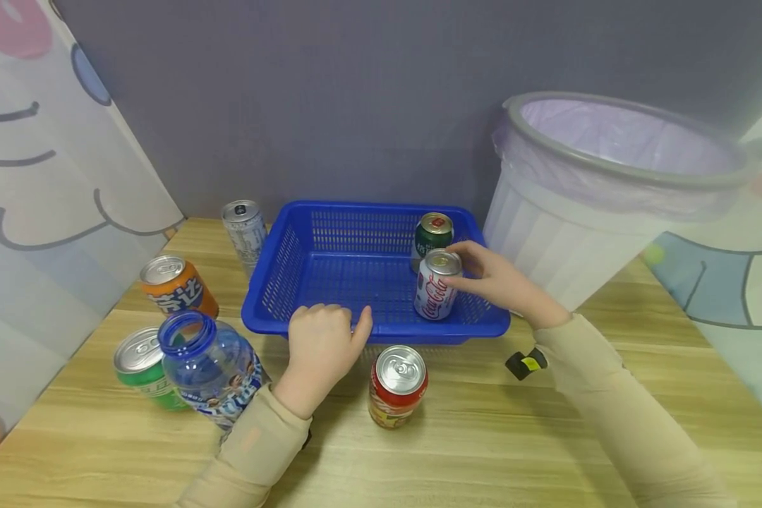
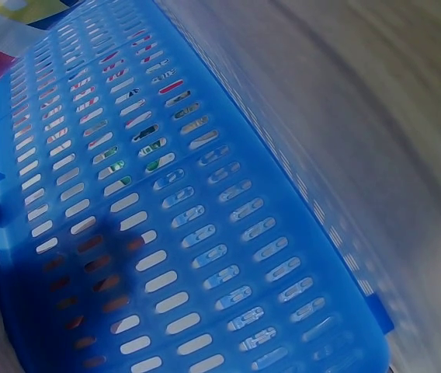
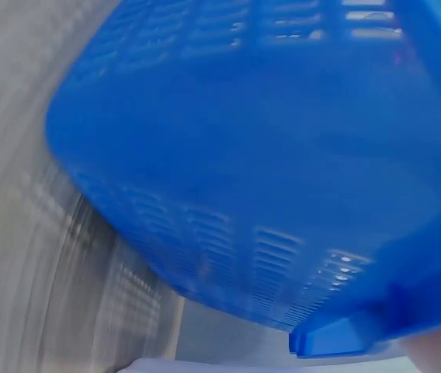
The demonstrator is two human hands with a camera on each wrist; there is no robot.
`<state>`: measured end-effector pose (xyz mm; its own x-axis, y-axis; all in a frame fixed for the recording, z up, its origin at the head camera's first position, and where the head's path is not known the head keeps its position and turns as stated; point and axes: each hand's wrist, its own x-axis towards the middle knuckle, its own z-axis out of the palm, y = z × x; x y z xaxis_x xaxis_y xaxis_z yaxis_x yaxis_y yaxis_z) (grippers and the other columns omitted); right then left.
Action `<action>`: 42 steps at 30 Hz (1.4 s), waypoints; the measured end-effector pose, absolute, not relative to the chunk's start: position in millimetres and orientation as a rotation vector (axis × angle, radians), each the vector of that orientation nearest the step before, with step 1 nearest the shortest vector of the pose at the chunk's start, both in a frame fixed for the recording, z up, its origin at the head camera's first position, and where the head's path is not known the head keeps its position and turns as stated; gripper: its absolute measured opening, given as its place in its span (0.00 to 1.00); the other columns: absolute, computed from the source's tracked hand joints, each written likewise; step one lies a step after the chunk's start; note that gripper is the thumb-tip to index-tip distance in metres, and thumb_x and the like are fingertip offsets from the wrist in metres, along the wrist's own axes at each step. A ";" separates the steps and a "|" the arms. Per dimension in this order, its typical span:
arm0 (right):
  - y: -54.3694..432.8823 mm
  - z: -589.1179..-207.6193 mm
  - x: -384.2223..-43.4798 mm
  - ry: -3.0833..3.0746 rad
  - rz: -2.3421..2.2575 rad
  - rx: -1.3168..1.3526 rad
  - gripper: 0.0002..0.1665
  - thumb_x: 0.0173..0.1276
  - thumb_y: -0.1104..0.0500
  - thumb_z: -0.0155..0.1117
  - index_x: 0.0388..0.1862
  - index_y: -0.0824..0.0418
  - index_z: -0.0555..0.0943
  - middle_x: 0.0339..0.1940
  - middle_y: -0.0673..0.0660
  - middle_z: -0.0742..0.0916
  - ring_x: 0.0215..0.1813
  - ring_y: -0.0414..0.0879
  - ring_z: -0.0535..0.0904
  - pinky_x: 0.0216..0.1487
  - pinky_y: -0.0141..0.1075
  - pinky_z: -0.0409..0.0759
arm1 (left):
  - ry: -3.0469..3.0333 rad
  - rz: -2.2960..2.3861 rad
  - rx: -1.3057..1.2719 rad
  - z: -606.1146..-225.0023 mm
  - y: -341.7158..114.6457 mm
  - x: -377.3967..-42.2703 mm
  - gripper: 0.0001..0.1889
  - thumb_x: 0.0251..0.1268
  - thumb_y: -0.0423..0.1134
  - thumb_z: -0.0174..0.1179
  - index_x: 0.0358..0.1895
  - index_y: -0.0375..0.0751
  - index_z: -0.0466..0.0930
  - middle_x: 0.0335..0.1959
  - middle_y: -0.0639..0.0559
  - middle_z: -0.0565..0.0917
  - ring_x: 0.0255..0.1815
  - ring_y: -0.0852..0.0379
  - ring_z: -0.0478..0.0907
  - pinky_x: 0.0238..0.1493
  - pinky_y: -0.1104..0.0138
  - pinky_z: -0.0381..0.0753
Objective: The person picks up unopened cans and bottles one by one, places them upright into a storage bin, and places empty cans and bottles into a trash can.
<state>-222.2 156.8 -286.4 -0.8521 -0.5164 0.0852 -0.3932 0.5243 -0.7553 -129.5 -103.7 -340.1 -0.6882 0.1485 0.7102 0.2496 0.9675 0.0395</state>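
A blue plastic basket (image 1: 375,329) with slotted walls stands in the middle of the table. My right hand (image 1: 492,279) reaches over its right side and holds a white and red Coca-Cola can (image 1: 433,295) near the top, thumb in front and fingers behind. Just behind that can stands a dark green can (image 1: 433,231), also in the basket. My left hand (image 1: 322,346) hooks over the basket's front rim, thumb raised; skin-coloured patches show through the slots in the left wrist view. A red can (image 1: 398,388) stands in front of the basket, between my forearms.
Left of the basket are a silver-white can (image 1: 246,229), an orange can (image 1: 180,289), a green can (image 1: 149,367) and an uncapped blue-tinted bottle (image 1: 212,367) partly behind my left sleeve. A lined white bin (image 1: 565,212) stands at the right. Behind rises a grey wall (image 1: 381,106).
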 end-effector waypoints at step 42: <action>160.1 -321.8 -181.9 3.040 -1.148 -1.001 0.12 0.58 0.64 0.68 0.18 0.57 0.77 0.12 0.45 0.74 0.17 0.32 0.65 0.19 0.28 0.65 | -2.369 -0.172 -0.271 -342.8 -105.2 -129.7 0.27 0.61 0.50 0.53 0.04 0.44 0.68 0.06 0.50 0.72 0.09 0.50 0.68 0.15 0.64 0.59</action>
